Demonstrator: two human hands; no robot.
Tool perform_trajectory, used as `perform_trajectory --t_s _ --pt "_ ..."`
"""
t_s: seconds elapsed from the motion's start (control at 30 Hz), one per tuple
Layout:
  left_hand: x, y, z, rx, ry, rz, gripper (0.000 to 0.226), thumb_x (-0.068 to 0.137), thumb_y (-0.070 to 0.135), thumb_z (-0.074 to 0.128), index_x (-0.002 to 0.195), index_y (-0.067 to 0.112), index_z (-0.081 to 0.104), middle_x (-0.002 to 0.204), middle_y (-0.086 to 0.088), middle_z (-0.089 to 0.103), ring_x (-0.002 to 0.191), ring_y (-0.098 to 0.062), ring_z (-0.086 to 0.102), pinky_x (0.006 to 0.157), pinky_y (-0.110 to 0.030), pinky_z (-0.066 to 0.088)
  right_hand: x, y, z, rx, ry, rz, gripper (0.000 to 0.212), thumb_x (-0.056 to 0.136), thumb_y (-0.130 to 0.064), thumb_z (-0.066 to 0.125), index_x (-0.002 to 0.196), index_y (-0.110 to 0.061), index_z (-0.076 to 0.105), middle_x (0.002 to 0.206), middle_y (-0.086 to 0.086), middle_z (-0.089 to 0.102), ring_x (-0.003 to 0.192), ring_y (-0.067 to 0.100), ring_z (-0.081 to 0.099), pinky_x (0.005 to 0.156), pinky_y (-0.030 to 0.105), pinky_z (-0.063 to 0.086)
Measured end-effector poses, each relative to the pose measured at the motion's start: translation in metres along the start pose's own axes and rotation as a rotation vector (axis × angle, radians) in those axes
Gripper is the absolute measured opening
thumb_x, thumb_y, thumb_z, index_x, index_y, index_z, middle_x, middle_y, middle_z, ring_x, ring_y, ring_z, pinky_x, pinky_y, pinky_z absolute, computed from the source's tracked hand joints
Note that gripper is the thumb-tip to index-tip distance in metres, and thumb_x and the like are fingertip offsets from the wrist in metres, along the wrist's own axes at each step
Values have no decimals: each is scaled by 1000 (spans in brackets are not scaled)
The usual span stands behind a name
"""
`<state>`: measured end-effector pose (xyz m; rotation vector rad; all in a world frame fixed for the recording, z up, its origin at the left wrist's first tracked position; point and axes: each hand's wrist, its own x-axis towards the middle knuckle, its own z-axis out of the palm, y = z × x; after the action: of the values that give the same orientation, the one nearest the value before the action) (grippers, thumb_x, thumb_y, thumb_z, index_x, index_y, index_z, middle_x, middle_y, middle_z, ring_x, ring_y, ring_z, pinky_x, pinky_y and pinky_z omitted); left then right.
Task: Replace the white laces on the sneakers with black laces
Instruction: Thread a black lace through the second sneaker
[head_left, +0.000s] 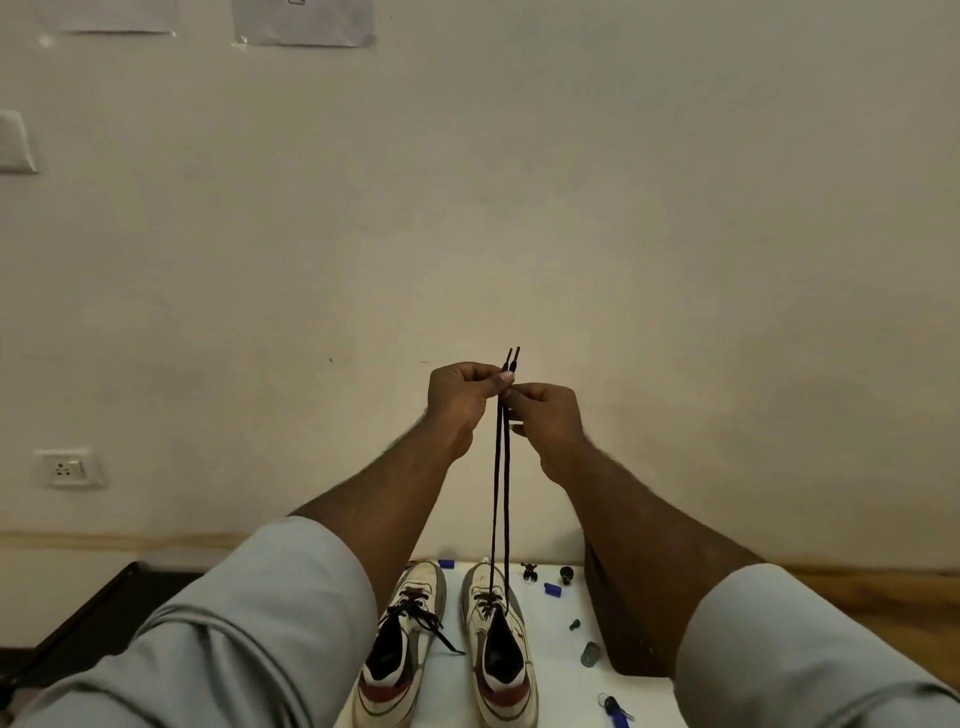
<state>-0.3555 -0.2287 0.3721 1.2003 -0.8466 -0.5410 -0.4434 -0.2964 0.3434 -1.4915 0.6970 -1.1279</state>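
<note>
Bottom of frame: two grey sleeves (270, 613) at either lower corner, forearms converging toward frame centre.

Between forearms, low centre: white tabletop (561, 691) carrying two sneakers, toes pointing away. Left sneaker (400, 644) already threaded with a black lace, loose ends trailing over its right side. Right sneaker (501, 649) with dark lacing only at the lowest eyelets near the toe, upper eyelets apparently unthreaded.

Right of the sneakers on the tabletop: small clutter — two blue caps (552, 590), a few dark small bits, one grey ridged piece (590, 653), one blue-handled item (615, 709) at lower edge. No white laces identifiable.

Rising from right sneaker: black lace (500, 493), two strands side by side, taut, straight up to frame centre.

Frame centre: left hand (460, 397) and right hand (548, 421) raised together, thumb and forefinger fingers of each pinching the strands just below the two tips, remaining fingers curled. Probably held high to match both ends for equal length before further threading.

Farthest: plain wall, one socket (67, 468) at left, two papers taped at upper left.
</note>
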Motion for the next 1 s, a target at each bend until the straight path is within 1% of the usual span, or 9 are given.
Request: perform_trajectory --t_s 0.17,0.27,0.43,0.57,0.63,0.7,0.77,0.9,1.0 --pt "1 -2 2 -12 24 13 5 84 3 71 82 5 67 73 -3 66 54 6 62 52 -6 44 3 0 0 -16 -33 -28 14 91 -14 63 97 -5 72 91 11 72 83 20 66 73 29 53" --pt "7 0 3 -29 46 17 5 84 1 70 82 3 67 74 -5 66 57 2 63 53 -3 44 8 -4 0 -25 -49 -54 15 92 -11 61 101 -3 71 88 8 70 81 16 65 70 24 51" --pt "14 1 5 -22 55 -22 9 83 5 72 78 10 67 75 0 67 64 0 61 63 -15 44 22 -8 0 -109 -56 -85 12 91 -10 62 92 -4 72 82 7 68 75 14 63 66 24 48" --pt "21 1 6 -40 96 -56 9 81 5 74 77 9 68 76 2 66 70 -2 59 67 -19 43 35 -8 1 -182 -65 -105 12 90 -11 62 91 -6 72 91 13 71 82 21 65 72 30 50" --pt "25 1 7 -43 102 -70 6 81 4 74 84 4 69 76 2 66 70 -1 58 67 -18 43 41 -9 4 -214 -77 -109 11 89 -12 63 90 -5 71 91 16 70 79 21 63 72 33 50" --pt "29 1 6 -27 111 -77 13 82 3 73 94 -1 69 76 2 65 69 0 57 61 -15 42 47 -10 8 -248 -76 -101 13 88 -13 65 89 -3 71 85 14 69 77 20 62 73 37 51" --pt "35 1 3 -6 121 -72 17 82 3 73 98 -3 69 76 2 64 69 0 57 61 -16 42 53 -11 12 -264 -90 -91 15 88 -13 64 91 0 71 81 12 67 75 20 61 70 35 50" --pt "48 3 -3 25 124 -60 19 80 3 75 98 -3 70 78 1 66 74 -4 59 80 -25 43 64 -12 19 -249 -126 -67 14 91 -9 59 90 2 69 84 15 66 74 22 61 64 31 47" --pt "52 1 -6 17 114 -55 18 81 4 75 97 -2 71 78 2 66 75 -2 58 83 -28 43 66 -12 22 -217 -153 -51 12 92 -8 58 88 -1 67 84 15 65 72 21 61 63 32 47"
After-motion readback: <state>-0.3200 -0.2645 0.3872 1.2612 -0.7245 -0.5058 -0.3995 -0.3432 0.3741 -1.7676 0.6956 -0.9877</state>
